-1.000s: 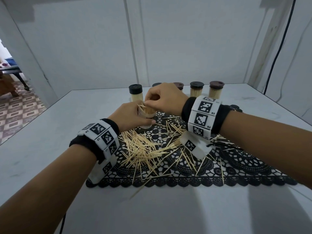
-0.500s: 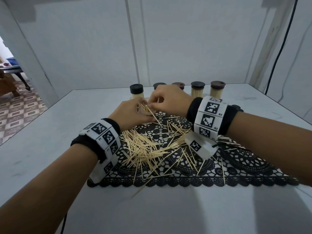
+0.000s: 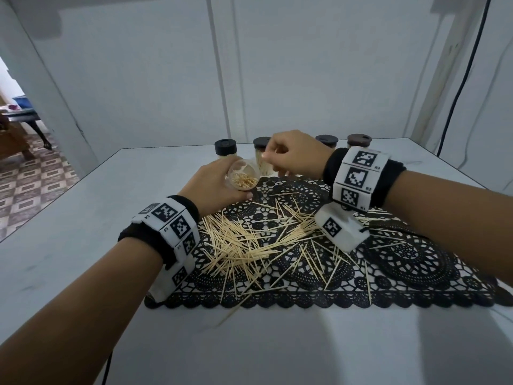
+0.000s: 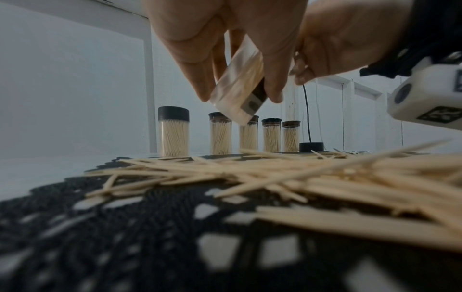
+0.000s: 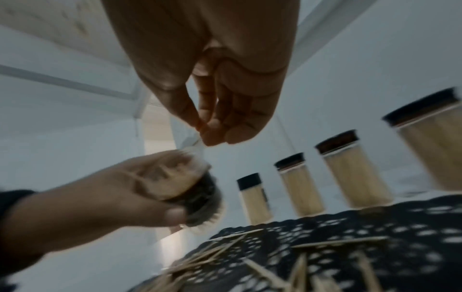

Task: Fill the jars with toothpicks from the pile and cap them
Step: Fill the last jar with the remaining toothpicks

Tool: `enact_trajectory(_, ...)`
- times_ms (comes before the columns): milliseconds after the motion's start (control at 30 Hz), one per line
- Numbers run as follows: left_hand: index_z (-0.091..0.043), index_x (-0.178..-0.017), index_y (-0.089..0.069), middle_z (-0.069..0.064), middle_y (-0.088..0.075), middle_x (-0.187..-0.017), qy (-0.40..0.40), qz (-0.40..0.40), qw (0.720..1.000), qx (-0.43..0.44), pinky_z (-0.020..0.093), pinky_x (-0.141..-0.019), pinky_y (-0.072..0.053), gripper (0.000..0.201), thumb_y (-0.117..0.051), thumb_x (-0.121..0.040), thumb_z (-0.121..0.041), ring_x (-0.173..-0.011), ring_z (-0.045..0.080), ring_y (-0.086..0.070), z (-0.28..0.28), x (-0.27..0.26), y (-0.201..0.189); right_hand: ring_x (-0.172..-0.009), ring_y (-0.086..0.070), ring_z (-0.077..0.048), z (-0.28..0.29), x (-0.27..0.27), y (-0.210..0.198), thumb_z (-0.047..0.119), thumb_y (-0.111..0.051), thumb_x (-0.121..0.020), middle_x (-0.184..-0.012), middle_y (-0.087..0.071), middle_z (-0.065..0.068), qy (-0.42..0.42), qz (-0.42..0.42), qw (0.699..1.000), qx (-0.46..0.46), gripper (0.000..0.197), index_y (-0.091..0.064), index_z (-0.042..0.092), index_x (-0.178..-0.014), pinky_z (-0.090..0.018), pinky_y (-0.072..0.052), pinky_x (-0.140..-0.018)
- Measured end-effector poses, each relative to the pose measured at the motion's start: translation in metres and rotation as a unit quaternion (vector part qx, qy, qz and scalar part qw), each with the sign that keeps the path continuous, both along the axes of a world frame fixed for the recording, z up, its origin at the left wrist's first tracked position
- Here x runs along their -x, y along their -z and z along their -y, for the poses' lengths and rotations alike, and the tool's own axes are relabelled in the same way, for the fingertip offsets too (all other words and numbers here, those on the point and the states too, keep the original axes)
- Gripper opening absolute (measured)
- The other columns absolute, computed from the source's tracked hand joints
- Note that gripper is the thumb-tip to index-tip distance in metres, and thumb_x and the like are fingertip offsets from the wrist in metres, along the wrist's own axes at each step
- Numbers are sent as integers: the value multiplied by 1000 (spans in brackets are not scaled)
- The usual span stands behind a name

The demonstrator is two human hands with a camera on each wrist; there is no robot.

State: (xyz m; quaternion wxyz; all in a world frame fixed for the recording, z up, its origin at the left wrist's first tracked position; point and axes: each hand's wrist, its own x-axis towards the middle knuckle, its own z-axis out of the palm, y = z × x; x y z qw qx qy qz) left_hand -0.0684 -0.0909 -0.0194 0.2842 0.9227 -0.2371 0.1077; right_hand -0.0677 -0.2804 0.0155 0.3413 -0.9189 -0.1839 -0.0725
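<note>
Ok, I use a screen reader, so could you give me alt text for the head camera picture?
The left hand holds a tilted open jar of toothpicks, while the right hand hovers just beyond it, fingers curled. Loose toothpicks lie on a black lace mat, with capped jars of toothpicks lined up behind.

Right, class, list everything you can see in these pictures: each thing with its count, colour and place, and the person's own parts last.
open jar: one, clear, part-filled, tilted in the left hand
capped jars: five, clear with black or brown caps, in a row at the back
loose cap: one, black, right of the row
toothpicks: many, pale wood, piled on the mat
mat: one, black lace, mid-table
table: one, pale grey
cable: one, black, on the right wall
wristbands: two, black with white markers
left hand: grips the open jar
right hand: fingers pinched above the jar
</note>
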Motion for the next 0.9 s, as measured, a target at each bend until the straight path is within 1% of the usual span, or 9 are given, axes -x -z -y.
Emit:
enact_trajectory(67, -16, -125, -50, -8, -55, -106, 0, 2, 1000, -3, 21, -79, -35, 60, -78, -73, -27, -97, 10, -50, 0, 0, 0, -64, -59, -9, 8, -11, 5, 19, -49, -94, -76, -65, 1, 10, 2, 993, 122, 20, -63, 6, -90, -23, -47, -61)
enact_trajectory(133, -17, -126, -50, -6, -57, -110, 2, -2, 1000, -7, 21, -82, -35, 60, -78, -73, -27, -98, 10, -50, -1, -2, 1, -87, -61, -18, 12, -20, 12, 18, -45, -95, -101, -68, -6, 1, -31, 967, 253, 27, -65, 3, -106, -26, -44, -78)
enact_trajectory(200, -17, -125, -50, -5, -58, -112, 6, -4, 1000, -12, 22, -83, -36, 59, -77, -74, -28, -99, 10, -50, -2, -3, 2, -101, -55, -20, 13, -24, 21, 18, -41, -97, -107, -64, -3, -22, -101, 924, 369, 33, -55, 5, -124, -22, -42, -83)
enact_trajectory(300, -17, -123, -51, -6, -57, -110, 8, -4, 1000, -14, 21, -81, -35, 57, -77, -74, -28, -97, 10, -50, -2, -4, 2, -105, -54, -26, 14, -25, 31, 18, -41, -97, -113, -61, -12, -56, -136, 871, 469, 33, -53, 2, -124, -31, -45, -89)
enact_trajectory(400, -16, -124, -50, -7, -56, -108, 8, -3, 1000, -15, 21, -82, -36, 58, -77, -74, -28, -98, 10, -50, -2, -4, 2, -106, -55, -26, 19, -23, 34, 15, -44, -95, -118, -60, -12, -87, -98, 880, 457, 30, -58, 3, -119, -38, -44, -95)
enact_trajectory(500, -16, -123, -51, -8, -55, -107, 7, -6, 1000, -13, 23, -83, -38, 58, -77, -73, -28, -98, 11, -51, -2, -4, 2, -109, -55, -17, 22, -11, 31, 14, -48, -94, -124, -58, -1, -105, -82, 895, 425, 31, -58, 14, -123, -30, -43, -95)
enact_trajectory(633, -16, -123, -51, -7, -56, -106, 7, -9, 1000, -11, 23, -86, -39, 58, -78, -73, -28, -98, 11, -51, -1, -3, 2, -106, -54, -13, 29, 8, 32, 16, -49, -93, -122, -58, 0, -134, -77, 898, 412, 31, -59, 16, -122, -21, -38, -88)
enact_trajectory(833, -16, -122, -52, -7, -57, -105, 8, -11, 1000, -8, 28, -90, -43, 56, -78, -74, -27, -100, 13, -53, -1, 0, 1, -96, -55, -7, 35, 38, 34, 12, -48, -93, -118, -60, 1, -163, -82, 909, 375, 30, -60, 17, -119, -22, -43, -91)
enact_trajectory(900, -17, -122, -52, -7, -56, -104, 5, -10, 1000, -7, 27, -89, -42, 55, -77, -74, -27, -100, 13, -53, -1, 1, 0, -95, -53, -7, 36, 44, 32, 20, -48, -94, -118, -59, 0, -166, -82, 904, 385, 31, -55, 17, -124, -19, -42, -88)
